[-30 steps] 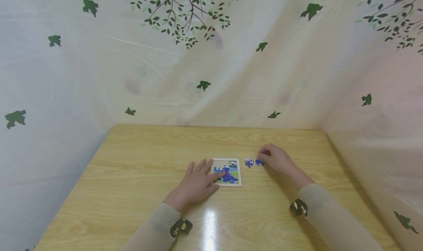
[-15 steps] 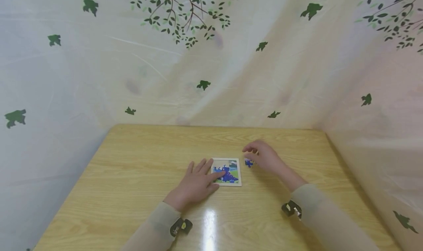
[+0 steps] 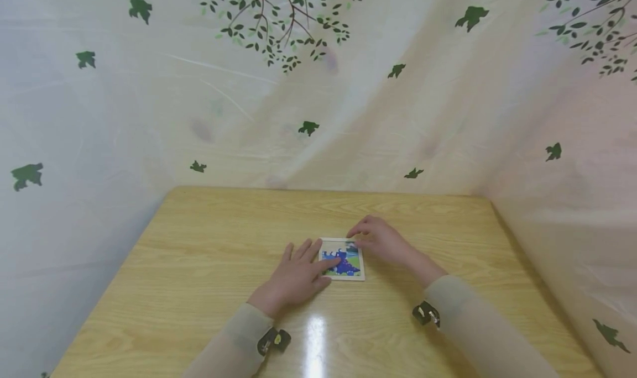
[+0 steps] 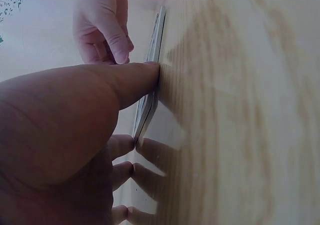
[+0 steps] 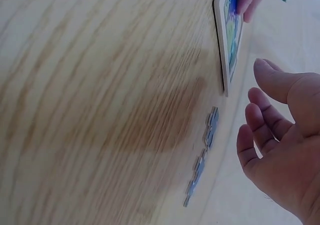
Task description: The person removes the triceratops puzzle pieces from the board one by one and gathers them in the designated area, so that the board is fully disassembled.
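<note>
A small white-framed jigsaw puzzle [image 3: 354,260] with a blue dinosaur picture lies on the wooden table. Bare backing shows along its upper left part. My left hand [image 3: 296,278] rests spread over its left side, one finger lying across the picture and the thumb at the lower edge. Over the upper right corner hovers my right hand [image 3: 380,240], its fingers loosely bent with nothing visible between them. In the right wrist view, two puzzle pieces [image 5: 212,127] lie end to end on the table below that hand; in the head view the hand hides them.
The wooden table [image 3: 224,229] reaches back to a pale curtain [image 3: 249,118] printed with branches and green birds. Side curtains stand along the left and right table edges. Each sleeve carries a small dark wrist device [image 3: 426,314].
My right hand has moved left, from beside the right-hand loose piece, across both pieces to the puzzle's upper right corner. The left hand has stayed in place.
</note>
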A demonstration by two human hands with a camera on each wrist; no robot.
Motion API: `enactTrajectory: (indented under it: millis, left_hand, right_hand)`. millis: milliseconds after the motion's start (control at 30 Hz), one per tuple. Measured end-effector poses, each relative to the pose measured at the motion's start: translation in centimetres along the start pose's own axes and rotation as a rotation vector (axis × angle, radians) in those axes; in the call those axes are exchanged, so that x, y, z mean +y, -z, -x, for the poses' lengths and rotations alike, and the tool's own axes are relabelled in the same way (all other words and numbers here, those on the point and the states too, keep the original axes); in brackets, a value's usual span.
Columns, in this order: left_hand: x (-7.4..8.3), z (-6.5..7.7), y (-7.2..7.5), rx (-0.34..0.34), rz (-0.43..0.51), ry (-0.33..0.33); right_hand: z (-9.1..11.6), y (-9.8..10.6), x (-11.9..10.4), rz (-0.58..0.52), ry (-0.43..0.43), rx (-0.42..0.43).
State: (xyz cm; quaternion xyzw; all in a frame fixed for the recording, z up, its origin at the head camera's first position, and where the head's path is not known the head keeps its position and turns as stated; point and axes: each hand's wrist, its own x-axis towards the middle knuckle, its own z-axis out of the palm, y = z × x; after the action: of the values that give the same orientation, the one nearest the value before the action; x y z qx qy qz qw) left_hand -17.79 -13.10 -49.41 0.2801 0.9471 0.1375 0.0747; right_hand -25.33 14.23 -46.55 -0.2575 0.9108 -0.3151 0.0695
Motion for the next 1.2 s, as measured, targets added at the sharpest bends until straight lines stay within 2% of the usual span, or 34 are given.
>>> enactTrajectory:
  millis: [167,567,1200]
  left_hand:
    - [0.0,-0.1,-0.1,-0.001,-0.003,-0.002]
    - [-0.2,-0.3,-0.3,0.007,-0.013,-0.010]
    - [-0.3,-0.3,-0.2,0.000,-0.007,-0.002]
  right_hand:
    - [-0.5,-0.4,-0.1,0.030,0.018,-0.035]
    - [-1.1,-0.9,0.2,0.084,-0.014,-0.078]
    - [-1.3,-0.8,0.3,0.187,0.033,-0.133]
